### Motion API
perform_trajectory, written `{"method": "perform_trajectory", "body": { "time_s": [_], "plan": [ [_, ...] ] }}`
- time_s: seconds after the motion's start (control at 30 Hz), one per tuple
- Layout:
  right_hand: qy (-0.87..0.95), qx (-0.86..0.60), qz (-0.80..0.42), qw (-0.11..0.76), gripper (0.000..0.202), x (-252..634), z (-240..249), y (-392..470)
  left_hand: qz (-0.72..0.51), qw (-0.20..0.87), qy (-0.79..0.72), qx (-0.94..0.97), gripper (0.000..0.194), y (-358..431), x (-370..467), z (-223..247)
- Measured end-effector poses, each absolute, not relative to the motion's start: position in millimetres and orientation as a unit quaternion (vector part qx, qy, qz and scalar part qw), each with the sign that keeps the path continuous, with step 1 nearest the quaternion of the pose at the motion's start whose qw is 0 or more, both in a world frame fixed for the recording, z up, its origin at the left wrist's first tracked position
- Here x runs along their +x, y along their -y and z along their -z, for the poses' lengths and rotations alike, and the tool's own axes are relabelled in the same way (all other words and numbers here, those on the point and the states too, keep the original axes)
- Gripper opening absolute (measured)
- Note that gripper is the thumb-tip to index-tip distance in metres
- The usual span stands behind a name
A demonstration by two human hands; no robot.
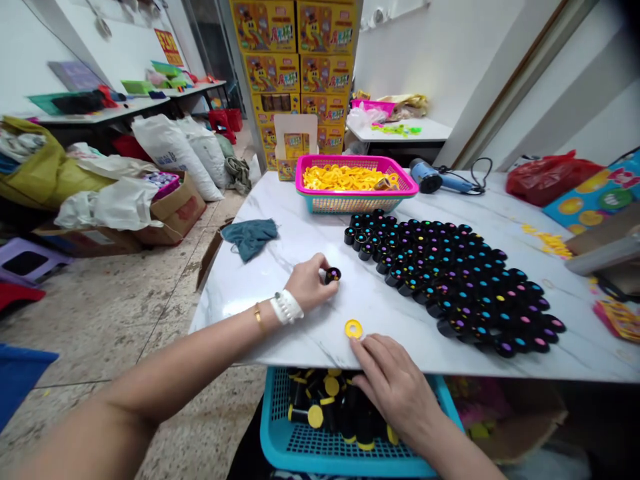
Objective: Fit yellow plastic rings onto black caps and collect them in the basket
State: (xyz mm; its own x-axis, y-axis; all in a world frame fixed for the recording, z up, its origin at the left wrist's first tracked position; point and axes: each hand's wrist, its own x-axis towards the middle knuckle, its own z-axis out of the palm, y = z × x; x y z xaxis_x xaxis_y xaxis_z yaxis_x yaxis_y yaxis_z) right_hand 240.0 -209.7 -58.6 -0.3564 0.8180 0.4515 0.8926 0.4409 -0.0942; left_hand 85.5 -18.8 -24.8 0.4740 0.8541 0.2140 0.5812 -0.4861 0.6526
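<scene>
My left hand has its thumb and fingers round a small black cup with coloured bits inside, at the middle of the white table. Nearer the front edge lies a yellow ring, touched by the fingertips of my right hand, whose fingers are stretched out. To the right, many black cups with coloured dots stand in a dense group. Below the table edge, a blue basket holds black cylinders with yellow ends, partly hidden by my right hand.
A pink-rimmed basket of yellow pieces stands at the table's back, before stacked yellow boxes. A dark green cloth lies at the left edge. A blue power tool and a red bag sit at the back right.
</scene>
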Motion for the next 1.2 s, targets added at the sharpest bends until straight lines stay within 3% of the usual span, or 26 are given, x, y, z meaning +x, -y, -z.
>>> {"method": "perform_trajectory", "body": {
  "time_s": [0.13,0.27,0.37,0.5,0.7,1.2],
  "plan": [
    [0.813,-0.529,0.052,0.238,0.060,244.3,63.6,206.6,-0.247,0.314,-0.442,0.803,0.028,61.9,44.1,23.7],
    [0.841,-0.473,0.033,0.261,0.051,240.1,64.3,206.8,-0.287,0.326,-0.420,0.797,0.030,85.5,29.1,27.5],
    [0.847,-0.435,-0.066,0.299,0.034,229.9,54.4,209.2,-0.299,0.318,-0.410,0.801,0.025,92.1,30.5,31.2],
    [0.725,-0.534,-0.240,0.364,0.011,213.7,26.0,192.7,-0.302,0.312,-0.411,0.801,0.020,95.5,34.3,32.2],
    [0.552,-0.646,-0.368,0.378,0.028,207.8,4.4,139.7,-0.282,0.319,-0.400,0.812,0.016,96.3,33.3,31.8],
    [0.470,-0.597,-0.545,0.356,0.035,209.4,14.6,121.3,-0.251,0.315,-0.409,0.819,0.008,95.2,35.2,31.4]
  ]
}}
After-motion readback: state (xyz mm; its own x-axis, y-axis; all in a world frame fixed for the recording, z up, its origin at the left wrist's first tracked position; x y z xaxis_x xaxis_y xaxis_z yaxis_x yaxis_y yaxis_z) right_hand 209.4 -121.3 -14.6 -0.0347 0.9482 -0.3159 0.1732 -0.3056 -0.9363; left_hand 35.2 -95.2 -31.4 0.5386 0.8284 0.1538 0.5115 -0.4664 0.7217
